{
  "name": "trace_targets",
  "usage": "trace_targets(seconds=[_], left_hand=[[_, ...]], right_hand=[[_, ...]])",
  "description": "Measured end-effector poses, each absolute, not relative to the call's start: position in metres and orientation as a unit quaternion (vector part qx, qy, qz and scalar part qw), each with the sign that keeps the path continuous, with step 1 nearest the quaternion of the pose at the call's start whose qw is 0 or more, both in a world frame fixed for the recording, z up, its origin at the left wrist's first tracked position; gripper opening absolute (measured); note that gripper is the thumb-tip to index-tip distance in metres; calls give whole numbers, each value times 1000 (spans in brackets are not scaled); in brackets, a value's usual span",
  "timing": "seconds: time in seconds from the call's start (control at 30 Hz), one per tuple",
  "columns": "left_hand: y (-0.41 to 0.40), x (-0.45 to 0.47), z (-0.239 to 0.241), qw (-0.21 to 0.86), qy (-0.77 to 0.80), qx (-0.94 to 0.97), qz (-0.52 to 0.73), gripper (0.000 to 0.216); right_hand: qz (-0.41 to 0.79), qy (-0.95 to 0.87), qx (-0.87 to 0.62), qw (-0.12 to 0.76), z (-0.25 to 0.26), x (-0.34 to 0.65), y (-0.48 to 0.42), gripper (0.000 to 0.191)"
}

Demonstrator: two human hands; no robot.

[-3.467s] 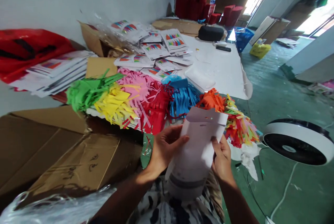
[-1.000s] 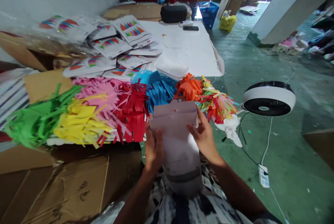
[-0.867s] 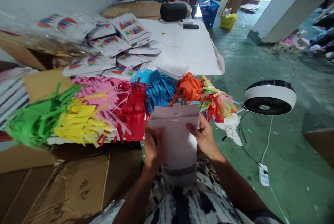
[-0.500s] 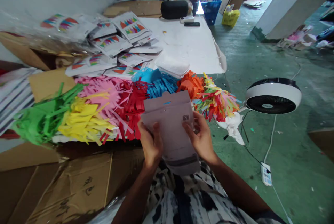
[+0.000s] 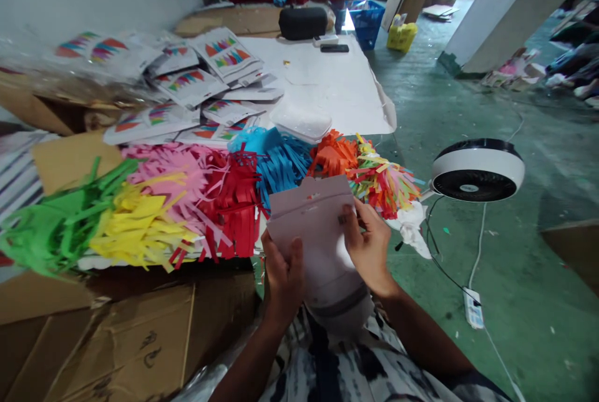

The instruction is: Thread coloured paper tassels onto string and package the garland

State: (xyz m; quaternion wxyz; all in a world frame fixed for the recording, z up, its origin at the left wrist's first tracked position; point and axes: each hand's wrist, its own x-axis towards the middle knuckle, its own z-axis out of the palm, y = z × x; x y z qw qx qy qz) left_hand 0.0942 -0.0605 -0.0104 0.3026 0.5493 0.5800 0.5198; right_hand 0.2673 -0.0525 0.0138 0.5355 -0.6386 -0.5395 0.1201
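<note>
Both my hands hold a white paper packet (image 5: 318,236) with a hang-hole flap at its top, upright over my lap. My left hand (image 5: 284,277) grips its left edge, thumb on the front. My right hand (image 5: 369,246) grips the right edge, fingers curled at a small dark mark. Just beyond the packet lie piles of cut paper fringe: green (image 5: 56,224), yellow (image 5: 135,221), pink (image 5: 173,165), red (image 5: 234,202), blue (image 5: 276,158), orange (image 5: 333,153) and a mixed-colour pile (image 5: 386,183).
Printed white packets (image 5: 187,87) are heaped at the back of the white table (image 5: 337,87), with a black case (image 5: 303,21) and a clear plastic tray (image 5: 302,121). A flattened cardboard box (image 5: 116,333) lies at my left. A white round fan (image 5: 475,171) and power strip (image 5: 472,316) sit on the green floor.
The packet has stayed in both hands, shifting and tilting a little; my right hand has moved up its right edge. My view has swung right since the earliest frame.
</note>
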Motion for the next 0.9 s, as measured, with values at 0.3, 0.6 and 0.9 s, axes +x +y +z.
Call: trace_targets(seconds=[0.3, 0.6, 0.9], left_hand=[[-14, 75, 49, 74, 399, 811, 421, 42], [20, 84, 72, 223, 421, 849, 229, 33], [26, 79, 72, 357, 493, 756, 242, 47]], right_hand=[[181, -597, -570, 534, 10, 256, -51, 38], [266, -642, -568, 440, 4, 258, -79, 63], [237, -703, -570, 355, -9, 258, -102, 49]])
